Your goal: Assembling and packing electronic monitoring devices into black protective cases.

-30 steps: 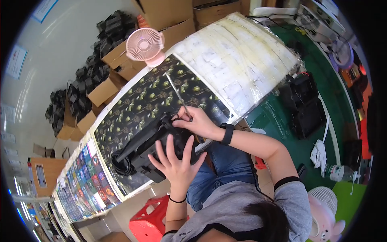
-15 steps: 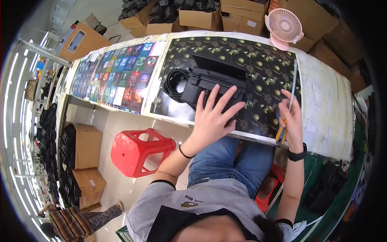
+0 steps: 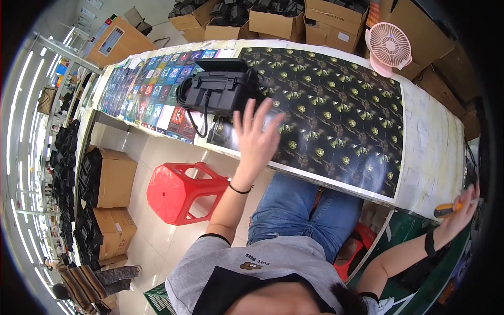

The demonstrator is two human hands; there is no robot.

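Two bare hands are set well apart over the workbench (image 3: 430,131). The left hand (image 3: 257,139) has its fingers spread beside the near right corner of a black latched plastic case (image 3: 221,96); whether a fingertip touches it, I cannot tell. The right hand (image 3: 461,209), out by the bench's right end, has its fingers wrapped around an orange-and-black-handled screwdriver (image 3: 444,211). The case sits toward the left, where the dark patterned mat (image 3: 336,105) meets the sheet of card pictures (image 3: 142,94), with a flat black panel (image 3: 221,64) raised along its far side and a black cable (image 3: 206,118) looping in front. Good handling here, I judge, means pushing low on the case body, sparing the panel, keeping that loop from snagging on the bench edge, and holding the screwdriver's tip away from the body.
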